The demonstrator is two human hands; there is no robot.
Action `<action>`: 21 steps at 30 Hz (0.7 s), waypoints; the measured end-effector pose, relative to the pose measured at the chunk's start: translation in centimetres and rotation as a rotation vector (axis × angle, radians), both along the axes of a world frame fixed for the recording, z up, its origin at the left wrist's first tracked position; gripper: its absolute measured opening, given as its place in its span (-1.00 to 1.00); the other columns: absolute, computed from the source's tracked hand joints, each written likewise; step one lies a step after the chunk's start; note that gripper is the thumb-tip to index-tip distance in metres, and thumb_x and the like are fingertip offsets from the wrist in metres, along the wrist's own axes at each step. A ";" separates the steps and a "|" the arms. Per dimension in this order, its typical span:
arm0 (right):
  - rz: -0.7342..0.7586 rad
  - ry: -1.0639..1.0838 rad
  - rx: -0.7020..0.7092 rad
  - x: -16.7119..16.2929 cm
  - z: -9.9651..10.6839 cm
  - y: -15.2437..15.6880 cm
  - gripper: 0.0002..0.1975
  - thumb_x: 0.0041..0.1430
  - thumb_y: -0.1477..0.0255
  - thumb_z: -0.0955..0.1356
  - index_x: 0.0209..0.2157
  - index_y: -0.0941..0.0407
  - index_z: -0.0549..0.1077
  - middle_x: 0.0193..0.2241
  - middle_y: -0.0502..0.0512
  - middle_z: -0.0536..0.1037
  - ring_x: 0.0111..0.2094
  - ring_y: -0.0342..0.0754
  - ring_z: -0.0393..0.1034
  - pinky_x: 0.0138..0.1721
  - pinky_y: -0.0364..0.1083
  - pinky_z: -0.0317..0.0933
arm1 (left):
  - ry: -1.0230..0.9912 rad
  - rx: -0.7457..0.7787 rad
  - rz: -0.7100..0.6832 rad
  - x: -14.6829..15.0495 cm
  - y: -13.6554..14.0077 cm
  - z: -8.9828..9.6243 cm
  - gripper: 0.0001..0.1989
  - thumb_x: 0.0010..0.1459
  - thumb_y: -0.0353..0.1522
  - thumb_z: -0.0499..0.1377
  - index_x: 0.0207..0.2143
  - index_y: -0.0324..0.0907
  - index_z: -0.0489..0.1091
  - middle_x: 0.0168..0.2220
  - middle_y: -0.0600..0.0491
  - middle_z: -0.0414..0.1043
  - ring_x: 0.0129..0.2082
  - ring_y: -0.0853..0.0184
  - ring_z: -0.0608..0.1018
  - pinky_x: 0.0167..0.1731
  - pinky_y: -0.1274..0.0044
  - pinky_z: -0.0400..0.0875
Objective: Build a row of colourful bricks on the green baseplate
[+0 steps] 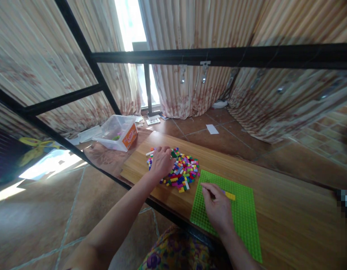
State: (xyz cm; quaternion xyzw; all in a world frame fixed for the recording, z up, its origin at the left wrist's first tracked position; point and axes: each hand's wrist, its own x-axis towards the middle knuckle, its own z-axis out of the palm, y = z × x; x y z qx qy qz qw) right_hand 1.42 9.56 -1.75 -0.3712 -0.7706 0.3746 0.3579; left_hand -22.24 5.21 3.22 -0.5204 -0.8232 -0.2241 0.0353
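My left hand [162,162] reaches over a heap of small colourful toy bricks [181,170] on the wooden bench. Its fingers are slightly apart and bent down into the bricks, with the tips partly hidden. A dark green brick [174,154] lies right by these fingertips. Over the left part of a green studded baseplate [242,221] is my right hand [218,204], thumb and fingers curled together. Whatever they may hold is too small or hidden to make out. A yellow brick [230,195] sits on the baseplate just beyond the right knuckles.
The wooden bench [286,210] stretches to the right. On the floor behind its left end stands a clear plastic box [113,129] with an orange label. Black metal bars [168,57] cross in front of curtains. A white paper [212,129] lies on the tiles.
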 end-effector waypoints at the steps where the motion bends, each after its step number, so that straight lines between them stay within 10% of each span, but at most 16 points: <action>1: -0.003 0.019 -0.027 -0.1 0.2 -0.1 -0.72 0.22 0.26 0.27 -0.27 0.08 0.57 -0.26 0.17 0.60 -0.22 0.02 0.48 -0.14 0.03 0.34 | -0.078 0.077 -0.023 0.3 -0.6 0.2 -0.75 0.15 -0.36 0.19 -0.12 -0.23 0.45 -0.02 -0.13 0.45 0.00 0.12 0.43 0.08 0.26 0.28; 10: 0.112 0.513 -0.790 -3.0 5.2 -2.3 -0.60 0.11 0.09 0.37 -0.19 0.12 0.55 -0.36 0.11 0.61 -0.42 -0.10 0.43 -0.40 -0.10 0.32 | -1.012 0.405 -0.328 7.3 -5.5 -0.5 -0.58 0.22 -0.19 0.17 0.09 -0.12 0.36 0.04 -0.04 0.44 -0.07 0.27 0.51 -0.04 0.43 0.44; 21: 0.006 0.529 -0.606 -2.5 6.6 -3.2 -0.72 -0.11 0.32 0.51 -0.29 0.08 0.59 -0.40 0.02 0.62 -0.39 -0.12 0.45 -0.29 -0.07 0.38 | -1.433 0.475 -0.243 10.5 -5.6 1.8 -0.67 0.11 -0.19 0.29 -0.14 -0.21 0.50 -0.25 0.00 0.52 -0.27 0.34 0.51 -0.21 0.53 0.42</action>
